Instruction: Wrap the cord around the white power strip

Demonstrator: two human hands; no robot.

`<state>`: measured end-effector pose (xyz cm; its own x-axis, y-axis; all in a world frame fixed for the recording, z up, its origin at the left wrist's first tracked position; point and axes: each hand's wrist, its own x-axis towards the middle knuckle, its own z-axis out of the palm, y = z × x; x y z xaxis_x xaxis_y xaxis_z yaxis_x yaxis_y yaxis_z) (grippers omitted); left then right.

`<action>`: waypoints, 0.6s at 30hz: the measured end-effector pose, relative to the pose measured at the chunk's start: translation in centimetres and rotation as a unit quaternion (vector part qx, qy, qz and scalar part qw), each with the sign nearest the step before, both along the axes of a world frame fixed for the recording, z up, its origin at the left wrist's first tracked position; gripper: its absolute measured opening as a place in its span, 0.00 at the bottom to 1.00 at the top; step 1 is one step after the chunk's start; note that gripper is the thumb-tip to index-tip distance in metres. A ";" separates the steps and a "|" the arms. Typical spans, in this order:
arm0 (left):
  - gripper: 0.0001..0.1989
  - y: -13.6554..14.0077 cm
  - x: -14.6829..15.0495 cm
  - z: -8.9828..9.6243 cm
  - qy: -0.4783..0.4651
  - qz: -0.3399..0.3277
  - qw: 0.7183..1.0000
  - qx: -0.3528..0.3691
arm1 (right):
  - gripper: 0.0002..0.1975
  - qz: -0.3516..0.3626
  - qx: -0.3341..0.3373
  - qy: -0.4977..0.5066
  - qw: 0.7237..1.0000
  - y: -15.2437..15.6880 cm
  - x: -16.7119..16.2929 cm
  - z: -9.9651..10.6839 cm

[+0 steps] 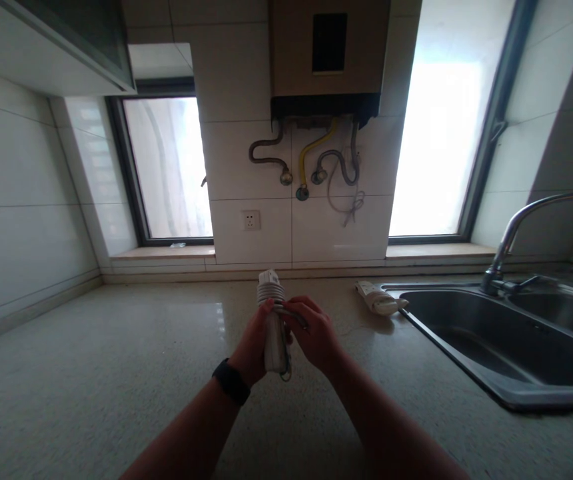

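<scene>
A white power strip (275,347) is held up over the countertop, its long body pointing away from me. Its white cord (270,291) is wound in several turns around the far half. My left hand (254,340), a dark band on its wrist, is closed around the strip from the left side. On the right, my right hand (314,330) has its fingers closed on a loose stretch of the cord beside the coils. A thin loop hangs at the strip's near end. My fingers partly hide the strip's middle.
The speckled countertop (116,373) runs to the tiled back wall. A crumpled white packet (380,300) lies by the left edge of the double sink (466,380), under a chrome faucet (509,233). A wall socket (251,220) and a water heater (291,53) with hoses are ahead.
</scene>
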<state>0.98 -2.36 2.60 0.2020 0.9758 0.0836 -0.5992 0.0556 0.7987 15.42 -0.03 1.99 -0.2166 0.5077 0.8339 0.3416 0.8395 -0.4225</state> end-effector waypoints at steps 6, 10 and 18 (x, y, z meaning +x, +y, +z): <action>0.21 -0.6 -0.1 0.8 0.066 0.019 0.997 0.033 | 0.06 -0.018 -0.008 -0.011 1.000 -0.4 0.5 0.9; 0.23 -0.9 0.1 1.0 0.094 0.010 0.995 0.033 | 0.06 -0.024 -0.086 -0.009 0.996 -0.1 1.2 1.0; 0.27 -1.7 -0.5 2.0 0.180 0.094 0.972 0.118 | 0.14 0.072 -0.174 -0.018 0.982 1.6 2.7 0.6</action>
